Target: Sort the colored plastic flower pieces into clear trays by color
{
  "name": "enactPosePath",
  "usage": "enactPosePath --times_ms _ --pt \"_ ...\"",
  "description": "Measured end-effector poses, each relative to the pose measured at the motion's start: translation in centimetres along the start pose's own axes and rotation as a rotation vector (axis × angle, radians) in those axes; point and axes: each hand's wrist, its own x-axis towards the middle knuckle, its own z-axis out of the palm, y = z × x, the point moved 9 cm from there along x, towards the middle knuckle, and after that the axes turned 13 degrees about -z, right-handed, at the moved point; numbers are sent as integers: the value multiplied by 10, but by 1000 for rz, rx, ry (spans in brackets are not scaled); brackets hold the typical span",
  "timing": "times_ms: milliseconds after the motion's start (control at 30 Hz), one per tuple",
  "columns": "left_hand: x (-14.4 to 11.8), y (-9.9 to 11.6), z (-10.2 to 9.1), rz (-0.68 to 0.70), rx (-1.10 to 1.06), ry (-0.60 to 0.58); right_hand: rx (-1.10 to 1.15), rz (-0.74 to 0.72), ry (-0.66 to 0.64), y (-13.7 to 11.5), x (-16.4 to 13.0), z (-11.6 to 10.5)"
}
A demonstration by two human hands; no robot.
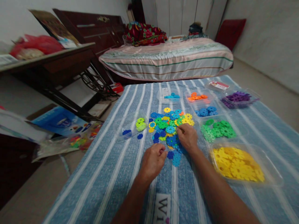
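A mixed pile of toothed plastic discs [162,124] in blue, green, yellow and other colours lies on the striped cloth. My left hand [153,158] is at the near left edge of this pile, its fingers curled together; anything inside them is hidden. At the pile's right side my right hand [188,137] has thumb and fingers pinched low among the discs, and I cannot make out what is between them. Just ahead of my left hand are dark blue discs [156,136]. A light blue disc [176,161] lies between my forearms.
To the right stand clear tubs of yellow discs [238,165], green discs [219,129], blue discs [206,111] and purple discs [237,99]. Farther back are tubs of orange discs [197,97] and light blue discs [172,96]. A divided tub [118,126] sits left.
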Motion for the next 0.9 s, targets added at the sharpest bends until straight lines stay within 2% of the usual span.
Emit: enactPosePath --times_ms 167,300,567,900 --pt "-10 23 24 101 223 -13 -19 -2 -1 -1 0 -2" --pt "-13 27 33 135 331 -28 1 -4 -4 0 0 0" --pt "-12 8 20 96 255 -94 5 -1 -1 -1 0 -2" --pt "-9 -2 9 37 282 -75 -7 -10 2 -2 0 -2"
